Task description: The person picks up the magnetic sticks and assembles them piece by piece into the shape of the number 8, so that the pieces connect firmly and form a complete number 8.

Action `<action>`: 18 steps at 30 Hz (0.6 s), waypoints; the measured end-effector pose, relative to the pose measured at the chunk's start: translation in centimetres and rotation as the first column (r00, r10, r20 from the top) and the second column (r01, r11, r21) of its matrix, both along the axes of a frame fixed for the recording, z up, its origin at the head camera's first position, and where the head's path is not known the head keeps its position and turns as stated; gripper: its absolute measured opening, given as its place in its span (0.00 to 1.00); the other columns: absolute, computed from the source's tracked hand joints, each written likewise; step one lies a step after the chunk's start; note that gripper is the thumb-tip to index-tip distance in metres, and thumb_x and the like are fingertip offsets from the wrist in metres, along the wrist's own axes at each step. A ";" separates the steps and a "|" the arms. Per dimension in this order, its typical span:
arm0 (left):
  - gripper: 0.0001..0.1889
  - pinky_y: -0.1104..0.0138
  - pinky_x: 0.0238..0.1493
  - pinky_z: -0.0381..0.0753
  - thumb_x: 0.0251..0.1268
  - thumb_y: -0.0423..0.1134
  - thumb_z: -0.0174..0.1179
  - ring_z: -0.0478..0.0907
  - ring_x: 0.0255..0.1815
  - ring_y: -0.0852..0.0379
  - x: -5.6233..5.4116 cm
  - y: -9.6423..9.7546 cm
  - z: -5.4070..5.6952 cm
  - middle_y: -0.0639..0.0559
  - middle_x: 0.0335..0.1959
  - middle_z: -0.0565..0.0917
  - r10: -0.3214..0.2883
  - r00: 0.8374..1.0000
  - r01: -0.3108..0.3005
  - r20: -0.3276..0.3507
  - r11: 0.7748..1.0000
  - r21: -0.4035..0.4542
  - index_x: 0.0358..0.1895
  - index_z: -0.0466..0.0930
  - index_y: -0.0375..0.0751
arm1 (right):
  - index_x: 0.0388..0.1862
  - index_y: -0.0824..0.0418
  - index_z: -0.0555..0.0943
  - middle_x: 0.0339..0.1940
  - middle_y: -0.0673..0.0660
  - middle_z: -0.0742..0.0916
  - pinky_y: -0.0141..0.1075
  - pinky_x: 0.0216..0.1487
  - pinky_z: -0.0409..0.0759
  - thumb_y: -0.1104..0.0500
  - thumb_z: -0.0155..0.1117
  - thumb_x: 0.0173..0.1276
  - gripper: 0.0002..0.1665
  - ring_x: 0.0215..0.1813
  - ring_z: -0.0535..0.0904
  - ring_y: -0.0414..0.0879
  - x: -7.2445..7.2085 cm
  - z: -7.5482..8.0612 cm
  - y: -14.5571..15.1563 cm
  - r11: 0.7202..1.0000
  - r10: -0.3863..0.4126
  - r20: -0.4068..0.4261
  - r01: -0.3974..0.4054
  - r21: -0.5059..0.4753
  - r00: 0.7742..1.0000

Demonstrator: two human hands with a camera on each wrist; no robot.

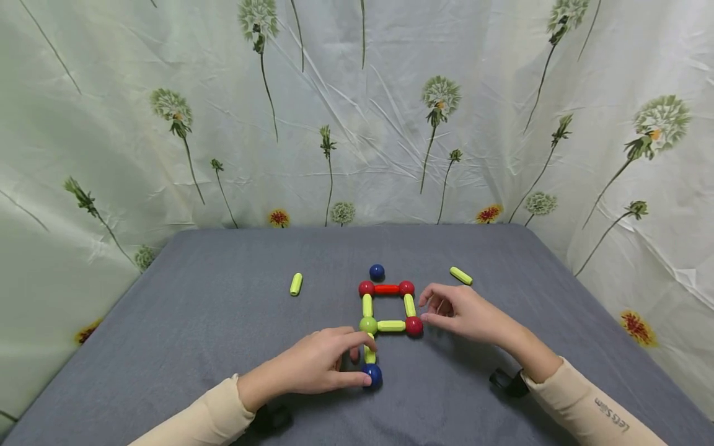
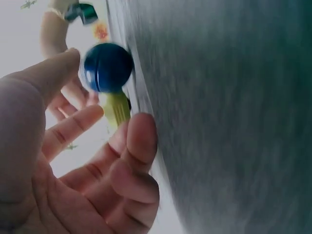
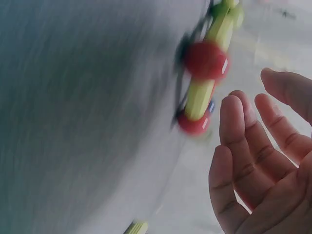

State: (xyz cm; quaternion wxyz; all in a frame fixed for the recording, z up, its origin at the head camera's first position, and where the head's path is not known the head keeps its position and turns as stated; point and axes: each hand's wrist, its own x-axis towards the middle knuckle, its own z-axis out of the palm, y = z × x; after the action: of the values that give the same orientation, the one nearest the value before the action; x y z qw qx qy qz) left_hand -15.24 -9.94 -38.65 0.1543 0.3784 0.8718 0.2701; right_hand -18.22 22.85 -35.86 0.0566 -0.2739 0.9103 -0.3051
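A flat figure of joined balls and rods lies on the grey cloth. Red balls [image 1: 414,326], a green ball [image 1: 368,325], yellow rods [image 1: 392,326] and a red rod [image 1: 387,289] form its square. From the green ball a yellow rod [image 2: 116,108] runs toward the person, ending in a blue ball [image 2: 108,67]. The left hand [image 1: 320,362] is at this end, its thumb by the blue ball and index finger over the rod; its fingers are loosely bent, not visibly gripping. Just right of the square, the right hand [image 1: 465,313] hovers with loosely bent fingers, holding nothing.
A loose blue ball [image 1: 377,272] lies behind the square. One loose yellow rod [image 1: 296,284] is at the left, another yellow rod [image 1: 461,275] at the back right. A flower-patterned curtain [image 1: 385,124] hangs behind the table [image 1: 234,266].
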 end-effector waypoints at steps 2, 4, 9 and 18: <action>0.23 0.73 0.32 0.75 0.66 0.62 0.68 0.74 0.29 0.70 0.4 0.1 0.1 0.62 0.42 0.79 0.009 1.000 -0.009 -0.007 1.000 -0.018 0.61 0.79 0.64 | 0.49 0.55 0.82 0.34 0.45 0.86 0.31 0.37 0.79 0.54 0.72 0.72 0.12 0.32 0.80 0.35 -0.7 -0.2 1.0 0.999 -0.050 -0.034 0.050 0.002 0.998; 0.22 0.73 0.33 0.75 0.66 0.61 0.69 0.73 0.29 0.70 0.8 0.2 0.2 0.61 0.43 0.79 0.013 1.000 -0.013 -0.008 1.000 -0.024 0.60 0.79 0.65 | 0.48 0.55 0.82 0.34 0.46 0.86 0.31 0.36 0.79 0.55 0.71 0.72 0.10 0.32 0.80 0.36 -1.2 -0.3 2.0 0.995 -0.099 -0.057 0.100 0.005 0.993; 0.20 0.74 0.34 0.74 0.67 0.59 0.69 0.73 0.28 0.71 1.3 0.3 0.0 0.62 0.45 0.79 0.012 1.000 -0.012 0.005 1.000 -0.006 0.59 0.79 0.68 | 0.49 0.57 0.82 0.36 0.50 0.87 0.34 0.35 0.77 0.55 0.70 0.73 0.11 0.33 0.81 0.40 -2.6 -0.5 4.1 0.974 -0.222 -0.069 0.224 0.023 0.973; 0.17 0.75 0.34 0.74 0.68 0.57 0.69 0.72 0.29 0.72 1.3 0.4 -0.4 0.64 0.43 0.79 0.007 1.000 -0.007 0.004 1.000 0.013 0.57 0.82 0.67 | 0.55 0.62 0.78 0.33 0.54 0.82 0.37 0.30 0.72 0.52 0.68 0.74 0.18 0.28 0.74 0.44 -4.7 -1.2 6.7 0.914 -0.400 -0.033 0.401 0.067 0.916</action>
State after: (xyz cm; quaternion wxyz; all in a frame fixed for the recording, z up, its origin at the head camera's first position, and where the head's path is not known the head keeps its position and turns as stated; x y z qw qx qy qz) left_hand -13.98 -9.55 -39.08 0.1525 0.3756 0.8711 0.2771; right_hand -22.95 29.56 -37.02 -0.0055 -0.0823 0.9580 -0.2748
